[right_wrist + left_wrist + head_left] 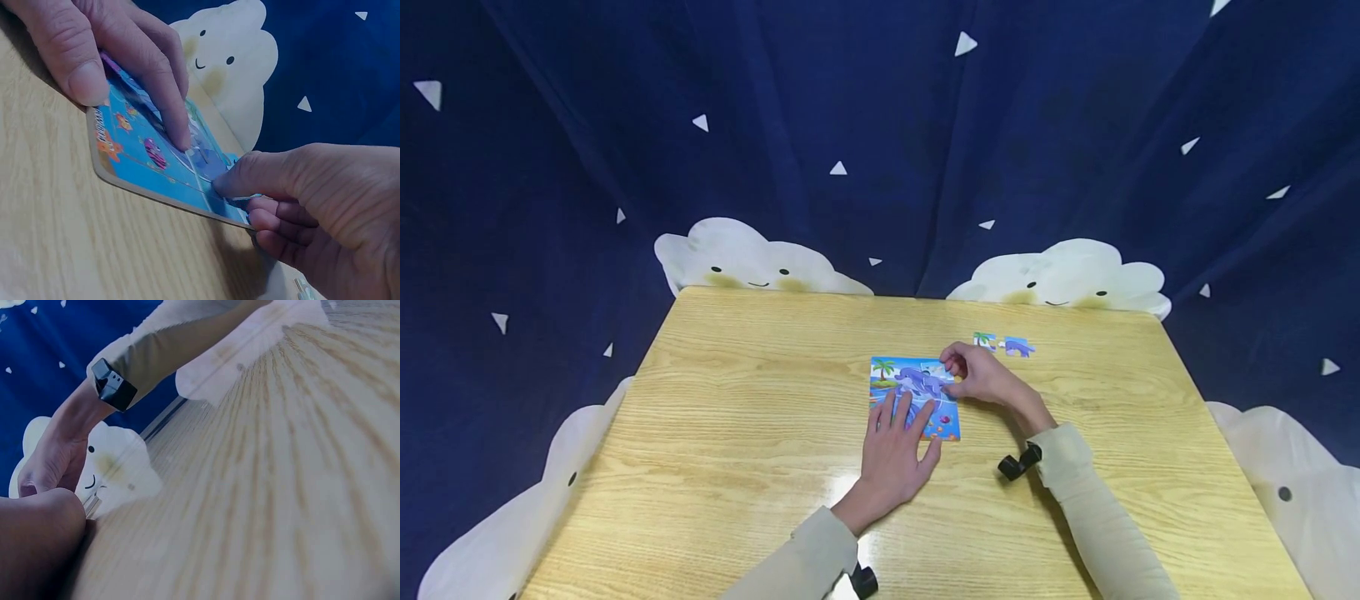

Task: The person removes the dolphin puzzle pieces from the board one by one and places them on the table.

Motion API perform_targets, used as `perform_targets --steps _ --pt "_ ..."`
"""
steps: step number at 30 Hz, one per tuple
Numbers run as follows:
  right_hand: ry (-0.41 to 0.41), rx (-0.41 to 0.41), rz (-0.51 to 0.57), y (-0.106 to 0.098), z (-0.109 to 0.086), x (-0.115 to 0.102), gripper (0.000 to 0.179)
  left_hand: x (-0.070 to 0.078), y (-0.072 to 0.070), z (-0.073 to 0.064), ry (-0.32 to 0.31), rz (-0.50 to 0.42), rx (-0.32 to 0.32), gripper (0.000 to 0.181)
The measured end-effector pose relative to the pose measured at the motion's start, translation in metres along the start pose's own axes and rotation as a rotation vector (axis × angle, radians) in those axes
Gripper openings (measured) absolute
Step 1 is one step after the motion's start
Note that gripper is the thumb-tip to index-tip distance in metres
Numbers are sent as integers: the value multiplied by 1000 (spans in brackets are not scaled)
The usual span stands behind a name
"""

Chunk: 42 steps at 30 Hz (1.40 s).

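Observation:
A dolphin jigsaw puzzle (951, 423) with a blue sea picture and a palm tree lies on the wooden table. My left hand (895, 458) rests over its lower part, fingers spread, and the right wrist view shows that hand's thumb (87, 81) at the board's near edge. At the upper right of the picture my right hand (981, 375) pinches a puzzle piece between thumb and curled fingers, with the thumb (234, 181) on top. Most of that piece is hidden by the fingers. The left wrist view shows mainly table and the right forearm.
Two loose puzzle pieces lie beyond the right hand: one with a palm tree (983, 339), one with a dolphin (1018, 347). The wooden table (752, 400) ends at a dark blue curtain (880, 100) with white clouds and triangles. Each sleeve carries a black wrist device (1019, 462).

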State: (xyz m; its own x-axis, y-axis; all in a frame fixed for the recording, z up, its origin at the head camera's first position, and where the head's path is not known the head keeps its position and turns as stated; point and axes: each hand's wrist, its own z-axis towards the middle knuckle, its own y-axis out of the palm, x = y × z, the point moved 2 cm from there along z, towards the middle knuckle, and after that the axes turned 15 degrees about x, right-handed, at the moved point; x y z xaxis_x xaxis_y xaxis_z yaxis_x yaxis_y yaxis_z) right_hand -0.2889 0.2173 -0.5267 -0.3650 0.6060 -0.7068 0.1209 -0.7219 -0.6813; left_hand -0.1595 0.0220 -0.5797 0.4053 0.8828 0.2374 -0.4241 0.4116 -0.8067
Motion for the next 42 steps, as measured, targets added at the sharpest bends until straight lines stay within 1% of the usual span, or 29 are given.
perform_targets --steps 4,7,10,13,18,24,28,31,35,38,42 --pt "-34 -4 10 3 1 0 49 0 -1 1 -4 1 -12 58" --pt "-53 -11 8 4 1 1 54 0 -2 1 2 -3 -7 57" --pt "-69 -38 0 6 1 2 56 0 -3 -1 8 -16 6 57" --pt "-75 -63 -15 8 -1 4 54 0 -3 -3 6 -21 1 57" --pt "-61 -56 16 4 -1 3 50 0 -2 -2 -2 -16 -20 58" --pt "-5 -69 78 1 -2 2 49 0 -1 0 -8 -9 -45 58" --pt "11 -47 68 3 -2 4 46 0 -1 0 -11 8 -52 58" --pt "6 -27 62 5 -2 5 42 -1 -1 1 -17 26 -62 59" --pt "-26 3 74 7 -4 7 41 -1 -1 0 -20 32 -64 59" --pt "-93 36 61 8 -5 10 41 -1 0 0 -18 26 -62 59" --pt "-196 102 4 9 -6 16 40 -1 0 1 -15 13 -58 59"
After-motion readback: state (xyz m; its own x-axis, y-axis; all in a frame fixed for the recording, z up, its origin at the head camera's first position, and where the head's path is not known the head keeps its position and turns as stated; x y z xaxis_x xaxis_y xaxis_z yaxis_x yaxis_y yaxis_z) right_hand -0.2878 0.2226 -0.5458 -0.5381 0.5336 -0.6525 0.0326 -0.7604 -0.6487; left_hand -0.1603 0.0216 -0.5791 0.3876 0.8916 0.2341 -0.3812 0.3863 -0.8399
